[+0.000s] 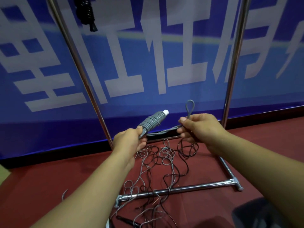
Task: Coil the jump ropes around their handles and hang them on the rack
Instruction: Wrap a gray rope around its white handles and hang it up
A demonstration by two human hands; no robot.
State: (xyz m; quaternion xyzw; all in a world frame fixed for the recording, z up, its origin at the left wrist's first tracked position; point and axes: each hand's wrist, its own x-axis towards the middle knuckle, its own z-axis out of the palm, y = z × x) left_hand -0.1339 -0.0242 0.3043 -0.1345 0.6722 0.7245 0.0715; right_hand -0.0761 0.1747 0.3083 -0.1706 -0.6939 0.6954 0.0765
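Note:
My left hand (130, 141) grips the lower end of a grey jump rope's handles (152, 121), with grey cord coiled tightly round them and a white tip at the far end. My right hand (199, 129) pinches the free end of the same cord, folded into a loop (190, 106) that sticks up above my fingers. A short doubled stretch of cord (162, 132) runs between both hands. A black coiled rope (87, 14) hangs at the rack's top left.
The chrome rack has two uprights (82, 76) and a base bar (181, 188) on the red floor. A tangle of grey and black ropes (158, 163) lies over that base. A blue banner stands behind. A dark object (256, 214) is at bottom right.

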